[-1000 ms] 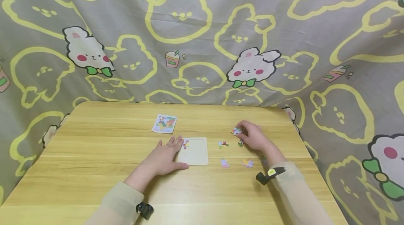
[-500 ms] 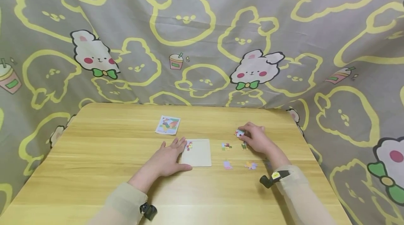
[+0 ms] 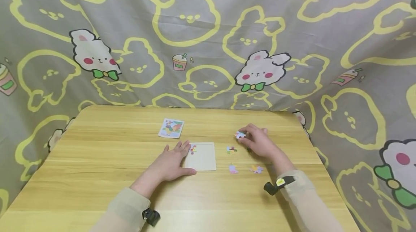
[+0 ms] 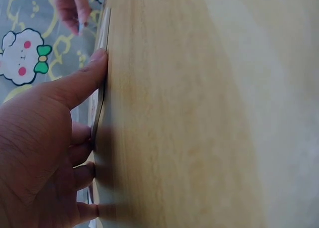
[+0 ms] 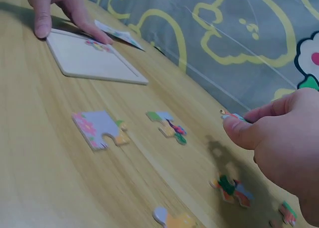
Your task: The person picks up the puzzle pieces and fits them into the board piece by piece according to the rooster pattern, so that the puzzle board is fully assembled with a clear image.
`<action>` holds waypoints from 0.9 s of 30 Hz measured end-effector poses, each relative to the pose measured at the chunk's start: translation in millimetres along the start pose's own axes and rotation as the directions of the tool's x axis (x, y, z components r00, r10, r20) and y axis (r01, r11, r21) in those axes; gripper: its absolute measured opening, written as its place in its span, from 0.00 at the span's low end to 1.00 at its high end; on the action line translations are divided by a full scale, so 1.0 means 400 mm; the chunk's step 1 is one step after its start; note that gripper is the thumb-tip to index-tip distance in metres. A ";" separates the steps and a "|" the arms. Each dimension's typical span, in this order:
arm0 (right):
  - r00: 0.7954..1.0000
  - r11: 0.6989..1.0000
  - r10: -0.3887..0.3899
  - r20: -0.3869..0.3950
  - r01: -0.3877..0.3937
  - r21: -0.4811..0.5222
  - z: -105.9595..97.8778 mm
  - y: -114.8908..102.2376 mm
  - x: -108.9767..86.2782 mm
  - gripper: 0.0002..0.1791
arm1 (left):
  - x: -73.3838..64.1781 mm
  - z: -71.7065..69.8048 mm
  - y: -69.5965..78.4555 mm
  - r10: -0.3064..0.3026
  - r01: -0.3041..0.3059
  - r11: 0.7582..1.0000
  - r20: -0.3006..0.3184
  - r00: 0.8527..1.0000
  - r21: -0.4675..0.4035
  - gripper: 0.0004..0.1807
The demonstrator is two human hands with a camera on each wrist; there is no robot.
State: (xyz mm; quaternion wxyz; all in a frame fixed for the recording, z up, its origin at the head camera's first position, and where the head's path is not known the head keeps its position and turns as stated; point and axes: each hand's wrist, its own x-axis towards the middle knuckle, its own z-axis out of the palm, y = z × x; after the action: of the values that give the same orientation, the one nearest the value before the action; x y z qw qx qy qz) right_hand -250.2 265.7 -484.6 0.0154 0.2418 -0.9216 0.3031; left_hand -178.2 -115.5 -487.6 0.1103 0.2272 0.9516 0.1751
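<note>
A puzzle piece is pinched in the air, a little nearer to the white tray than half a second ago.
The right hand holds it between thumb and fingers, above the bench; the left hand, in the same place as before, rests with fingers spread at the tray's left side; other loose pieces lie right of the tray; a picture card lies beyond its far left corner.
</note>
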 end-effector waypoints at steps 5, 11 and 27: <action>0.999 0.999 -0.048 0.004 0.048 0.019 0.013 -0.032 0.008 0.19 | 0.002 -0.001 0.003 0.006 -0.006 1.000 0.000 1.000 -0.004 0.58; 0.997 0.996 -0.080 0.015 0.079 0.035 0.032 -0.072 0.024 0.19 | 0.004 -0.002 0.004 0.007 -0.007 1.000 -0.003 1.000 0.003 0.58; 0.990 0.988 -0.139 0.032 0.136 0.073 0.085 -0.154 0.051 0.18 | -0.004 -0.004 0.004 -0.002 0.002 1.000 -0.008 1.000 0.001 0.58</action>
State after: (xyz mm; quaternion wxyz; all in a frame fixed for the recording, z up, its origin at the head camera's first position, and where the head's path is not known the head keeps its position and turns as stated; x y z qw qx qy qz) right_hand -236.1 194.5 -474.9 0.0107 0.3107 -0.8916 0.3293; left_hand -176.8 -115.5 -485.3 0.1065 0.2256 0.9523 0.1755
